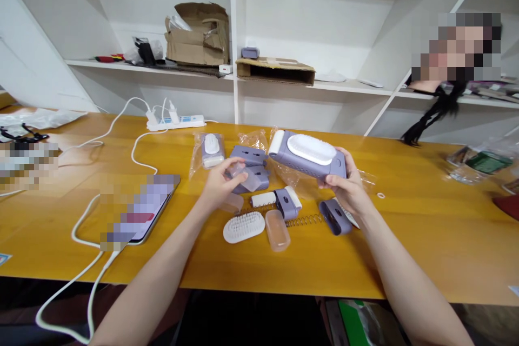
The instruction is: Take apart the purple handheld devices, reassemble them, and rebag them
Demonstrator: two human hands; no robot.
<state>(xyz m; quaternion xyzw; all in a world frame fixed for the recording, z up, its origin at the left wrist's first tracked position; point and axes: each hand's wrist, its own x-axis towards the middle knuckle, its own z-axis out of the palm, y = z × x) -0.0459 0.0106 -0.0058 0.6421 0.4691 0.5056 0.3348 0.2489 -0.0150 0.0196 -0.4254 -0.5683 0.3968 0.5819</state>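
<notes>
My right hand (349, 186) grips a purple and white handheld brush (310, 152) above the table, its oval white bristle pad facing up and a white piece at its left end. Between the thumb and fingers of my left hand (217, 186) is a clear plastic cover (252, 177). Below lie a loose white bristle pad (244, 227), another clear cover (278, 231), a small purple part with a white end (287, 203) and a purple shell (335, 217). Thin coil springs (306, 220) lie among them. Purple housings (253, 179) are partly hidden behind my left hand.
A bagged purple brush (211, 150) lies behind my left hand. At left are a phone or tablet (148, 211) with white cables and a power strip (176, 122). Shelves at the back hold cardboard boxes (197, 38). Another person (436, 86) is at the right.
</notes>
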